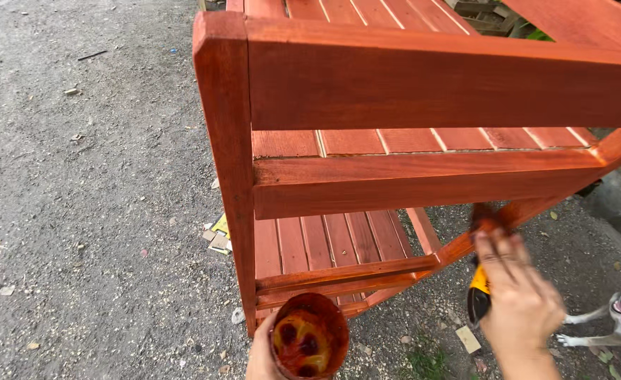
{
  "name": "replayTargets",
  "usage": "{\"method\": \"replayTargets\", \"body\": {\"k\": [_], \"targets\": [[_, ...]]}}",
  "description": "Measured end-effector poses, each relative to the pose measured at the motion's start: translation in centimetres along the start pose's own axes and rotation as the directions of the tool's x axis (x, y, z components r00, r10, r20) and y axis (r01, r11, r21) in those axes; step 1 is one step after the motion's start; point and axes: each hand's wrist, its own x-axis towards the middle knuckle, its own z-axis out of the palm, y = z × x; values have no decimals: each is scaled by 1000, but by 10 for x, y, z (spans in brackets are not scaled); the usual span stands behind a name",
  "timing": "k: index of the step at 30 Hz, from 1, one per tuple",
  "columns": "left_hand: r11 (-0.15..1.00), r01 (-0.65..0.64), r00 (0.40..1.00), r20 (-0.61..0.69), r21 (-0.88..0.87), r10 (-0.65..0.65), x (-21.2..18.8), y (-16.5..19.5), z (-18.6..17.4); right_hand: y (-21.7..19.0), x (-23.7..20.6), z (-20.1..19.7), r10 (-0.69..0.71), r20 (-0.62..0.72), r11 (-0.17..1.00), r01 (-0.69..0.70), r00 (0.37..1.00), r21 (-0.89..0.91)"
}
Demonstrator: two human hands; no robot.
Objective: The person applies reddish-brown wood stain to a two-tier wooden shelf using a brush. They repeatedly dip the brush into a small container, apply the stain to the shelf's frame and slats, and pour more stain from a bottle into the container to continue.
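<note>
A red-brown stained wooden shelf rack [409, 77] with slatted shelves fills the upper and middle view. My left hand [261, 355] at the bottom edge holds a round cup of dark red stain [309, 338] just below the rack's corner post [229, 162]. My right hand [518, 299] grips a paintbrush with a yellow and black handle [478, 292], its stained bristles [485, 219] pressed against a low angled rail of the rack [465, 243].
Grey gravel ground [92, 211] surrounds the rack. Scraps of paper [219, 236] lie beside the post. A grey and white dog [617, 320] stands at the lower right edge, close to my right hand. Wooden pallets [483, 14] lie beyond the rack.
</note>
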Motion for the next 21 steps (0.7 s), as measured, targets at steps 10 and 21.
{"method": "replayTargets", "body": {"k": [10, 21], "targets": [[960, 148, 983, -137, 239, -118, -9, 43, 3, -12, -35, 55, -80, 129, 995, 86, 988, -43], [610, 327, 811, -118, -722, -573, 4, 11, -43, -116, -7, 48, 133, 945, -637, -705, 299, 313]]}}
